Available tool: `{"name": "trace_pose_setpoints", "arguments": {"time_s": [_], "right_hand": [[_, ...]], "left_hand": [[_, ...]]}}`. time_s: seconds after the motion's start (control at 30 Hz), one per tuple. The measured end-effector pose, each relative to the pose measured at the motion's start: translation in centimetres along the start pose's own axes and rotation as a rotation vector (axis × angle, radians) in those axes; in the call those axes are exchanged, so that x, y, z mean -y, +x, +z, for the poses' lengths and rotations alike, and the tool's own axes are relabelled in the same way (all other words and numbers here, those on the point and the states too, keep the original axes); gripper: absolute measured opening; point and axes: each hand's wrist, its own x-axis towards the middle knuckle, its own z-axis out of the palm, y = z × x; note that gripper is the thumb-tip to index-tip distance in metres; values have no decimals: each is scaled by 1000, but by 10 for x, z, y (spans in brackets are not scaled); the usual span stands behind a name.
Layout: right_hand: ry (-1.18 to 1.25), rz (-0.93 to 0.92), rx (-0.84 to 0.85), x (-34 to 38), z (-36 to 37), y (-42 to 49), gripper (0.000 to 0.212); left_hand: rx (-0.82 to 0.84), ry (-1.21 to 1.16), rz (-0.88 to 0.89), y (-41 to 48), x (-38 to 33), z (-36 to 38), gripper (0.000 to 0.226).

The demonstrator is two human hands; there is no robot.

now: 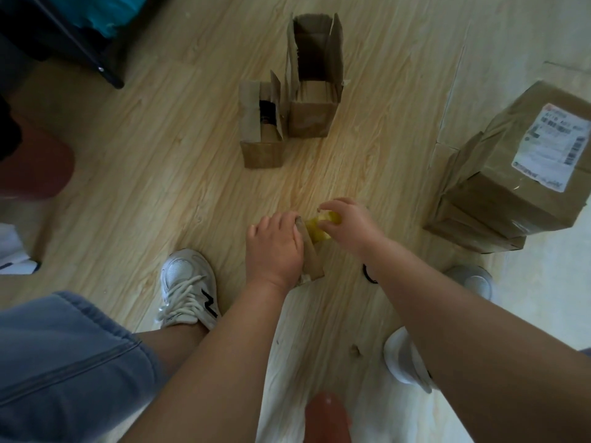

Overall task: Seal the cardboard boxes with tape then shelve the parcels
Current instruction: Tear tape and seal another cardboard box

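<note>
1. You are working a small box [311, 262] on the floor [153, 161], right in front of your knees, between both hands.
2. You are holding a yellow tape roll [315, 231] against its top; how much tape is down, can't tell, your hands are hiding it.
3. Progress, as a judgement: early to middle. A short open box [262, 126] and a tall open box [315, 94] are standing ahead, touching, flaps up, untaped. A stack of taped parcels [511, 190] is sitting to your right, labelled, not shelved. No shelf is showing.
4. Your left hand [275, 247] is lying palm down, fingers curling over the small box, gripping it.
5. Your right hand [348, 223] is pinching the tape roll with bent fingertips.
6. Both forearms are reaching down and forward, wrists close together.
</note>
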Motion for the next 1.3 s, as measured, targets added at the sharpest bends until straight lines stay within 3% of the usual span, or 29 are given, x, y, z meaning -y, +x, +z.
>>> {"name": "trace_pose_setpoints", "arguments": {"time_s": [0.1, 0.17, 0.27, 0.4, 0.73, 0.83, 0.97, 1.1, 1.2, 1.3], "right_hand": [[194, 160, -131, -16, -7, -9, 41], [143, 312, -211, -34, -11, -12, 32], [-50, 523, -111, -60, -10, -17, 27], [-144, 620, 32, -85, 6, -21, 23], [-168, 636, 54, -96, 17, -17, 22], [-15, 683, 61, -92, 10, -17, 26], [420, 726, 112, -86, -4, -24, 25], [699, 558, 240, -74, -19, -45, 31], [699, 412, 358, -60, -25, -61, 45], [768, 321, 496, -50, -26, -76, 47]], "left_hand": [[-42, -13, 9, 1, 1, 3, 41], [-44, -15, 11, 2, 2, 3, 41], [-42, -22, 8, 0, 2, 4, 42], [-46, -18, 2, 0, 0, 5, 40], [-45, -9, 4, -1, 1, 7, 38], [-46, -3, 3, 0, 3, 7, 39], [-15, -7, 0, -1, 1, 4, 45], [96, -14, -29, 1, 2, 2, 36], [150, -29, -50, 2, 1, -1, 38], [161, -95, -57, 4, 0, -7, 37]]}}
